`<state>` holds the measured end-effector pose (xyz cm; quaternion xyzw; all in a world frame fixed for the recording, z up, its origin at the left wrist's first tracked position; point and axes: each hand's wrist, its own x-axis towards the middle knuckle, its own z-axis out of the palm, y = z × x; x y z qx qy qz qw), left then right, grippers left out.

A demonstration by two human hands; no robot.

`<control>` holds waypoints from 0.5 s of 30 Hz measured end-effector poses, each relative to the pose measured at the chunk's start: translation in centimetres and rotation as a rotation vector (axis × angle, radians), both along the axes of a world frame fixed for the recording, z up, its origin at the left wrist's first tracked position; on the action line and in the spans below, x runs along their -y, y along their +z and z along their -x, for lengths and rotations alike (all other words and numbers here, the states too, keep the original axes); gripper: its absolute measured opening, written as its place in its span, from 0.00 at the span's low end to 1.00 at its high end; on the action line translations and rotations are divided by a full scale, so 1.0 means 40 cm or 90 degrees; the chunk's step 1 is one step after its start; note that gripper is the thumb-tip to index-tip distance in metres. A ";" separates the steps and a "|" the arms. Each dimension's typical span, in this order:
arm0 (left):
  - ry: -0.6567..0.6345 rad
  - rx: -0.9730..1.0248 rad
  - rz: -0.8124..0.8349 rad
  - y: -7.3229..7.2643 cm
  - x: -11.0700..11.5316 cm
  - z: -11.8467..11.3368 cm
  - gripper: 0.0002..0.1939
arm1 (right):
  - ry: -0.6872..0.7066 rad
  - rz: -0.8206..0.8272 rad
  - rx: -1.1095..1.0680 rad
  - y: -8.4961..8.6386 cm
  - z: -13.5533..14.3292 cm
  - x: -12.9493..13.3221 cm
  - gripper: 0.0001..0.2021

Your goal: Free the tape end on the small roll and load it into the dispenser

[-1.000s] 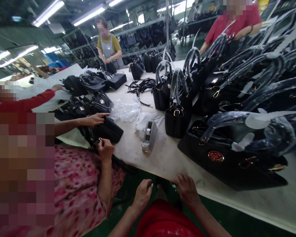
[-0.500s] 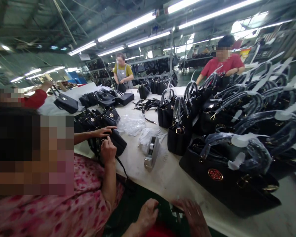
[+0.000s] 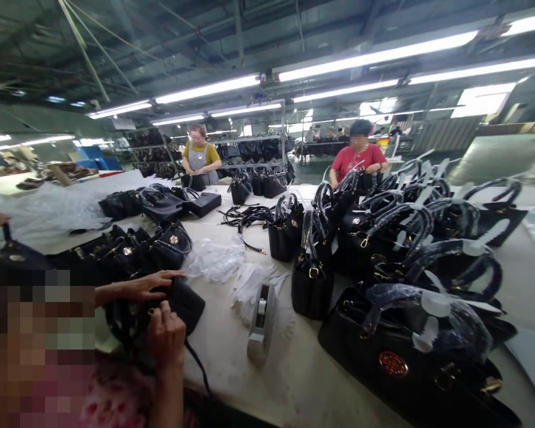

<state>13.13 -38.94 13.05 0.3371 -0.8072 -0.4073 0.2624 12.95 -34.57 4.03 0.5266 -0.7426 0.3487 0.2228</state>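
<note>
Neither my left hand nor my right hand shows at this moment. Closest to me at the right stands a large black handbag (image 3: pixel 361 362) with a round red and gold emblem and plastic-wrapped handles. A smaller black handbag (image 3: pixel 312 291) with a gold buckle stands upright to its left. Left of that is a grey tape dispenser (image 3: pixel 261 324) on the white table (image 3: pixel 289 380). At the left, a co-worker's hands (image 3: pixel 167 330) are on a black bag (image 3: pixel 185 300) with a strap hanging over the table edge.
Many more black handbags (image 3: pixel 428 220) crowd the right side. Crumpled clear plastic (image 3: pixel 216 258) and a heap of black straps (image 3: pixel 247 215) lie mid-table. Across it stand a person in a red shirt (image 3: pixel 359 157) and one in a checked apron (image 3: pixel 203 160).
The view has tilted up and turned right. Both my hands, low in the frame before, have gone out of sight. The co-worker beside me now appears farther left and lower.
</note>
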 end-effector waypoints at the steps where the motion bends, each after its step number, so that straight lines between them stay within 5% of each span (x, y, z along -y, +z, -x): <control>1: -0.006 -0.029 -0.011 0.039 0.069 -0.012 0.13 | 0.006 0.011 0.003 -0.019 -0.006 0.015 0.31; 4: -0.108 0.022 -0.044 0.089 0.177 -0.034 0.10 | 0.010 0.042 0.032 -0.077 -0.015 0.025 0.26; 7: -0.144 0.083 -0.012 0.073 0.152 -0.032 0.08 | 0.044 0.059 0.066 -0.105 -0.016 0.030 0.15; 11: -0.067 0.118 0.120 0.019 -0.010 0.012 0.05 | 0.051 0.004 0.084 -0.063 0.028 -0.030 0.11; 15: -0.126 0.156 0.138 -0.084 -0.316 0.102 0.07 | 0.121 -0.152 0.026 0.065 0.124 -0.222 0.07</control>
